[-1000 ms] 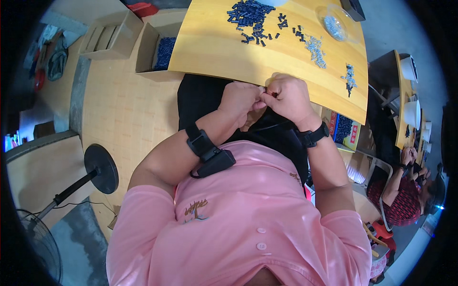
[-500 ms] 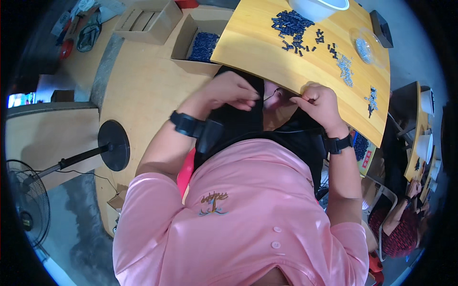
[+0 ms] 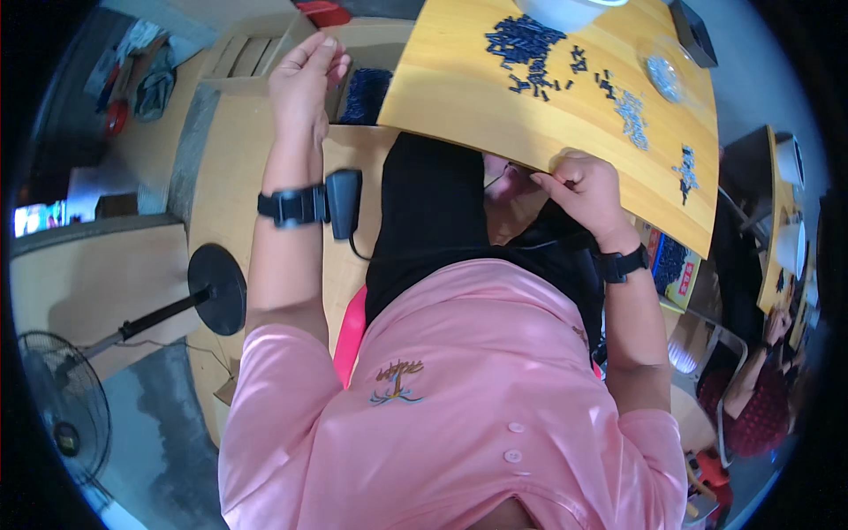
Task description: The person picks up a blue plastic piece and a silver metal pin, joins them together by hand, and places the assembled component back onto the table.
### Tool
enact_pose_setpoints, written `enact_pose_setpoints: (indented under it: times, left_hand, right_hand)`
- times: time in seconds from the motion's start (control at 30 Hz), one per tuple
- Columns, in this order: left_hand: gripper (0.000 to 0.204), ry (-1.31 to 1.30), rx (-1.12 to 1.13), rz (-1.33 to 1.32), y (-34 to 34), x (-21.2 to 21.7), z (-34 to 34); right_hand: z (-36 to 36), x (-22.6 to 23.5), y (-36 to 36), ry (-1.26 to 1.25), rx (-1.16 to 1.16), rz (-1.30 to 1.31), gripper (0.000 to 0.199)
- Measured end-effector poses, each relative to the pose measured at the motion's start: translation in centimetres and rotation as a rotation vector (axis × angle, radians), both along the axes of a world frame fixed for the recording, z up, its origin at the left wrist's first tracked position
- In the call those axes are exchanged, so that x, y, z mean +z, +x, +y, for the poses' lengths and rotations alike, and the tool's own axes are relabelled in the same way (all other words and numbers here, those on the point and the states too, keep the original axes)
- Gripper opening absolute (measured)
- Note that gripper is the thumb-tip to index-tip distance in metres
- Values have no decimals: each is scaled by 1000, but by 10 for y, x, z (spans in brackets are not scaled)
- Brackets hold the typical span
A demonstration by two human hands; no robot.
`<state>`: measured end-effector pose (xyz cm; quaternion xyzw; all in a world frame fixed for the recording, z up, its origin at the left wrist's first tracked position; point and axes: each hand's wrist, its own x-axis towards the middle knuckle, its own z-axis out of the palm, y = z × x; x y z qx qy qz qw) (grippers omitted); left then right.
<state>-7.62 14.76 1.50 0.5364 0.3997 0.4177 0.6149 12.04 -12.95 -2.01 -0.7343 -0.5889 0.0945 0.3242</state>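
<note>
My left hand point(image 3: 305, 75) is stretched out to the left, away from the table, with its fingers loosely apart and nothing seen in it. It hovers beside a cardboard box holding dark blue parts point(image 3: 366, 93). My right hand point(image 3: 579, 187) stays at the near edge of the yellow wooden table point(image 3: 459, 102), its fingers pinched on a thin dark wire-like piece point(image 3: 505, 172) over my lap. A pile of small dark blue parts point(image 3: 523, 44) lies on the table, beyond both hands.
Small grey parts point(image 3: 632, 110), a clear bag point(image 3: 662, 71), a white bowl point(image 3: 565, 11) and a black device point(image 3: 693, 31) lie on the table. A second cardboard box point(image 3: 238, 57), a fan point(image 3: 62, 397) and a round stand base point(image 3: 217, 288) stand left. Another person point(image 3: 760, 406) sits right.
My hands were together at the table edge. My left hand has let go and swung far out to the left toward the cardboard box; the right hand stays put.
</note>
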Motion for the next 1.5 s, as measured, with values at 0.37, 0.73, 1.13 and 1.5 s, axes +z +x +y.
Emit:
enact_pose_setpoints:
  times: [0.37, 0.73, 1.13, 1.5]
  left_hand:
    - [15, 381, -552, -453, 4, 130, -205]
    - [21, 1000, -688, -676, 35, 97, -198]
    - [35, 971, -528, -699, 33, 83, -210]
    - [33, 729, -685, -799, 14, 93, -192]
  right_hand:
    - [3, -1, -2, -64, -63, -71, 38]
    - [-1, -3, 0, -73, -83, -44, 33]
    - [1, -2, -3, -77, -89, -62, 33]
    - [4, 1, -5, -77, -61, -71, 31]
